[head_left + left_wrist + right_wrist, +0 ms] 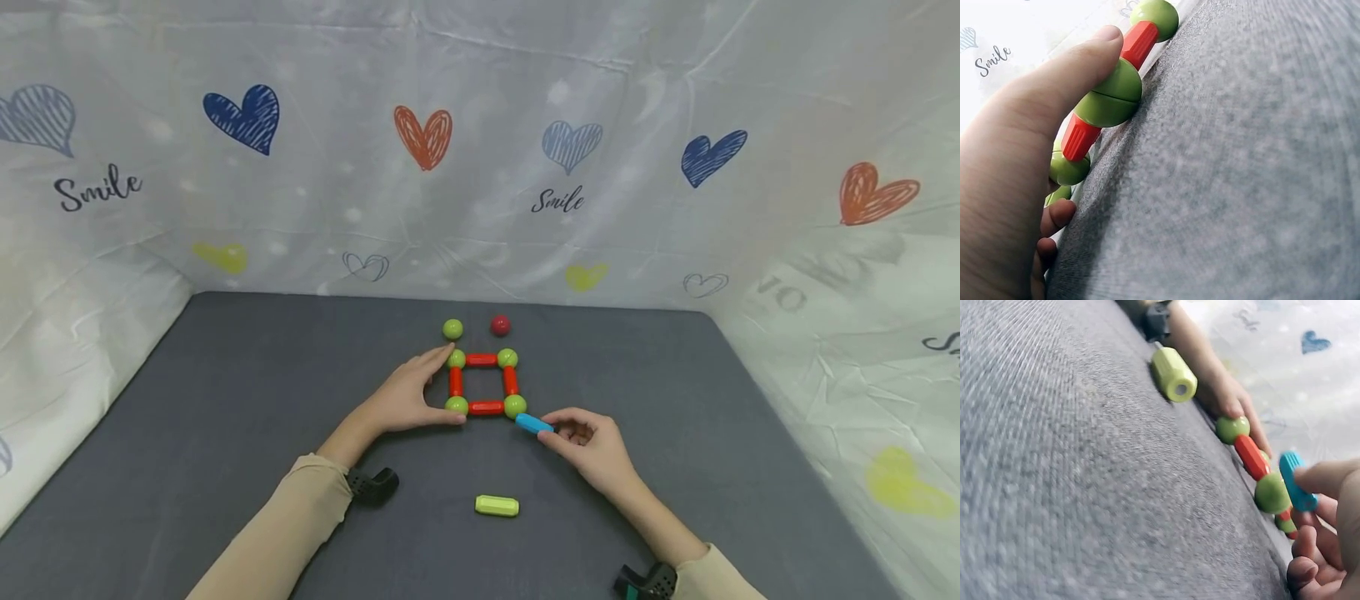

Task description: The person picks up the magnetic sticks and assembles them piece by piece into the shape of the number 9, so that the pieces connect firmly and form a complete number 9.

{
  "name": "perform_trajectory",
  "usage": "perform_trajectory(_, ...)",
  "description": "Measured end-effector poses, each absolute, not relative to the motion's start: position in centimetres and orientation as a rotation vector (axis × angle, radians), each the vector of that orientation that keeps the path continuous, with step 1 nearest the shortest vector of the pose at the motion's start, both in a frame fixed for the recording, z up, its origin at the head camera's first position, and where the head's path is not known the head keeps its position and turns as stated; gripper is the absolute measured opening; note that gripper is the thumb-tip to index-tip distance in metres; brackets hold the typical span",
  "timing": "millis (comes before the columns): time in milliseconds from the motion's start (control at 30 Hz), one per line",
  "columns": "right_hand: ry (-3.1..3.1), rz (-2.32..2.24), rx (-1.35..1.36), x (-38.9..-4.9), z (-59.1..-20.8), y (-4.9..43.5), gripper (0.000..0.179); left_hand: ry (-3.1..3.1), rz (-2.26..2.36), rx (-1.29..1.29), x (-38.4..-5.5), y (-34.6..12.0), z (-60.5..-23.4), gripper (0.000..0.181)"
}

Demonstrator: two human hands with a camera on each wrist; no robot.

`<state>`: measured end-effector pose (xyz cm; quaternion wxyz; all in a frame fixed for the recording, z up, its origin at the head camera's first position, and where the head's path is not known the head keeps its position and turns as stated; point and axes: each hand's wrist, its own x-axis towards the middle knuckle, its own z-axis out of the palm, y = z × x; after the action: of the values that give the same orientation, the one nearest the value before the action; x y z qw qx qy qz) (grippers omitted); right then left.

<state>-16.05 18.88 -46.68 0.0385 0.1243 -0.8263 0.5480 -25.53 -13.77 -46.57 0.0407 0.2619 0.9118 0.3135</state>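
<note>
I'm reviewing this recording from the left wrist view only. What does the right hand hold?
Observer: The right hand pinches a blue ridged rod.
Operator: Is another rod lying loose?
Observer: Yes, a yellow-green faceted rod lies on the dark grey tabletop.
Operator: Any ball that isn't green?
Observer: One glossy red ball, beyond the square frame of red rods and green balls.

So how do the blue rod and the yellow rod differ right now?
The blue rod is pinched in the right hand; the yellow rod lies on the table, untouched. The blue rod is close to the square; the yellow rod lies apart from it. Both are short bars.
</note>
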Motion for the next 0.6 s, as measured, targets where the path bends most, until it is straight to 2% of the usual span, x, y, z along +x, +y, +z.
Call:
perform_trajectory(200,-2.502,1.712,0.223,-16.15,-46.6,19.24,0.014,2.785,0.971,0.805,-25.64,-13.7,-46.4,0.119)
perform_trajectory(600,-2.509,1.648,0.284,-15.92,-46.95,18.67,0.011,2.775,0.989,0.833,-25.5,-14.06,-46.49,0.118)
